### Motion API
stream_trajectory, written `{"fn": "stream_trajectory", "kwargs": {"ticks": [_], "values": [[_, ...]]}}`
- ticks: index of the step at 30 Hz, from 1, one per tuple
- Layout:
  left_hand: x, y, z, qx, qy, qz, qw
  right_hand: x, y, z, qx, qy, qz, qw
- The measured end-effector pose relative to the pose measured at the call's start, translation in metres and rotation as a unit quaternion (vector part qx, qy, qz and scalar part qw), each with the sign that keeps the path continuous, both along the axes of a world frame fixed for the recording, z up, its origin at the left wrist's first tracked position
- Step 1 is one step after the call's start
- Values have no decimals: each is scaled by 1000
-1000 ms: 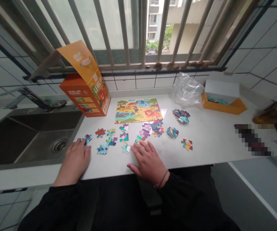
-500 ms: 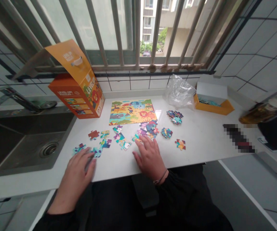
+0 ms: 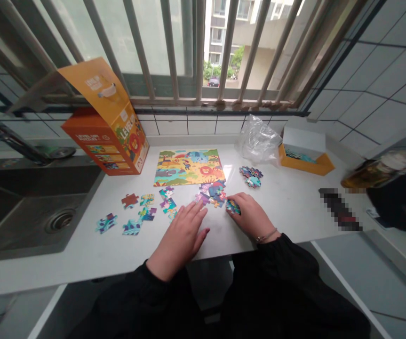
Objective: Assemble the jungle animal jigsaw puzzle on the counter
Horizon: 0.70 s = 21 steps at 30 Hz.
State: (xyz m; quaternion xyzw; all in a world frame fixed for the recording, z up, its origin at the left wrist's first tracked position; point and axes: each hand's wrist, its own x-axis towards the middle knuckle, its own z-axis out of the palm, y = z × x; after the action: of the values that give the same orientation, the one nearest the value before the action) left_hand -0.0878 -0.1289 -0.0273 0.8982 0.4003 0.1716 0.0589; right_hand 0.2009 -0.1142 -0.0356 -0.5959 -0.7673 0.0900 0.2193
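Note:
My left hand (image 3: pixel 181 235) rests palm down with its fingers stretched out, open, over the counter's middle. Its fingertips reach the lower edge of a cluster of purple and blue jigsaw pieces (image 3: pixel 214 190) and partly cover pieces beside it. Fingers and thumb of my right hand (image 3: pixel 250 216) are closed on a small stack of puzzle pieces (image 3: pixel 233 206), just right of that cluster. Loose pieces lie to the left: a reddish-brown piece (image 3: pixel 130 201), a teal piece (image 3: pixel 131 227) and several others. Behind them lies a picture sheet (image 3: pixel 189 167) with animals.
An orange puzzle box (image 3: pixel 107 141) stands open at the back left, beside a sink (image 3: pixel 52 242). More stacked pieces (image 3: pixel 251 176) lie right of the sheet. Clear plastic wrap (image 3: pixel 259 140), a yellow box (image 3: pixel 306 165) and a bottle (image 3: pixel 374 172) are at the right.
My left hand has moved right, off the left-hand pieces. My right hand has left the cluster, moved right and closed on the small stack, which sits nearer the cluster. The view has shifted slightly.

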Motion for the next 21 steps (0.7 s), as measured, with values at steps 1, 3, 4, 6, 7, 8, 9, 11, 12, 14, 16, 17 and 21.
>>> {"fn": "stream_trajectory", "kwargs": {"ticks": [1, 3, 4, 6, 7, 8, 9, 11, 12, 14, 16, 17, 21], "values": [[13, 11, 1, -2, 6, 5, 1000, -1, -1, -1, 5, 14, 4, 1000], [33, 31, 1, -10, 18, 17, 1000, 0, -2, -1, 18, 45, 2, 999], [40, 40, -1, -16, 25, 23, 999, 2, -2, -1, 24, 61, -2, 998], [46, 49, -7, -29, 41, 31, 998, 12, -1, -1, 36, 89, -18, 995], [45, 50, -11, -34, 46, 32, 998, 19, 0, 0, 41, 98, -30, 994], [43, 50, -15, -36, 48, 33, 998, 26, 0, 0, 46, 104, -44, 993], [39, 47, -19, -35, 48, 35, 998, 34, 0, 0, 50, 107, -58, 991], [28, 41, -26, -30, 44, 37, 998, 49, 1, -1, 57, 110, -83, 989], [21, 39, -29, -29, 44, 37, 998, 55, 2, -2, 58, 112, -91, 988], [9, 36, -33, -29, 47, 44, 998, 62, 4, -4, 58, 119, -96, 986], [0, 40, -33, -28, 53, 65, 996, 62, 8, -5, 57, 126, -88, 986], [-4, 43, -31, -27, 59, 81, 995, 60, 12, -5, 56, 128, -79, 987], [-5, 63, -19, -12, 88, 151, 984, 41, 33, -1, 46, 128, -36, 990]]}}
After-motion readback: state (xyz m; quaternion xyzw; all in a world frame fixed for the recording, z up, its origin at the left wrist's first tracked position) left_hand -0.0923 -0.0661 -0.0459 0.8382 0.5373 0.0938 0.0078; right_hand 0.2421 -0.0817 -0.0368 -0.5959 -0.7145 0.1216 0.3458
